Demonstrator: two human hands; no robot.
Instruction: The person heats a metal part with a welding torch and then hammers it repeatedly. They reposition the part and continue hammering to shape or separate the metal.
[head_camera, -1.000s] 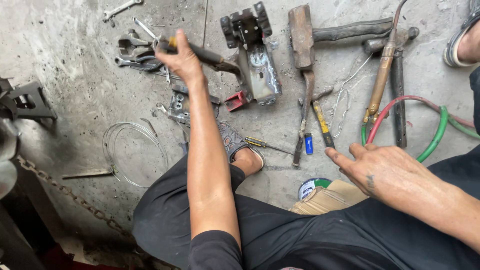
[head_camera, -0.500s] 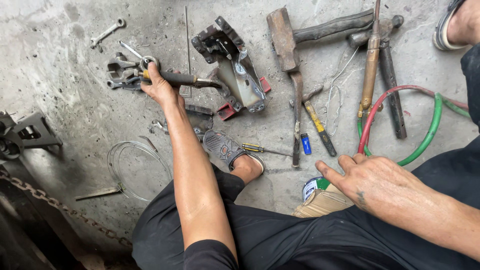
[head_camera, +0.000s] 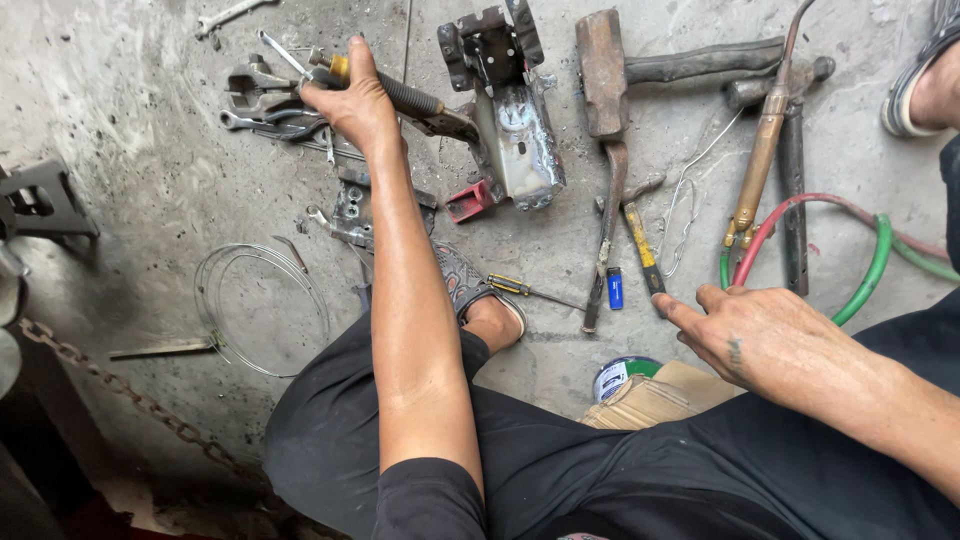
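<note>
Head view shows the left hand (head_camera: 352, 100) in the upper left, closed around a dark ribbed tool handle (head_camera: 410, 100) — beside the wrenches (head_camera: 262, 110). Right hand (head_camera: 765, 335) at lower right is open, empty — fingers near a yellow-handled screwdriver (head_camera: 642, 250).

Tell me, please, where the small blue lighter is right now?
In the head view, the blue lighter lies on the concrete floor, right of centre, between the rusty pry bar and the yellow-handled screwdriver.

Grey speckled concrete floor (head_camera: 130, 120) holds a rusty brown hammer (head_camera: 603, 70), brass-coloured torch (head_camera: 762, 150) with red hose (head_camera: 800, 205) and green hose (head_camera: 868, 270), a yellow-and-black striped screwdriver (head_camera: 515, 288), and a small blue lighter (head_camera: 615, 288).
</note>
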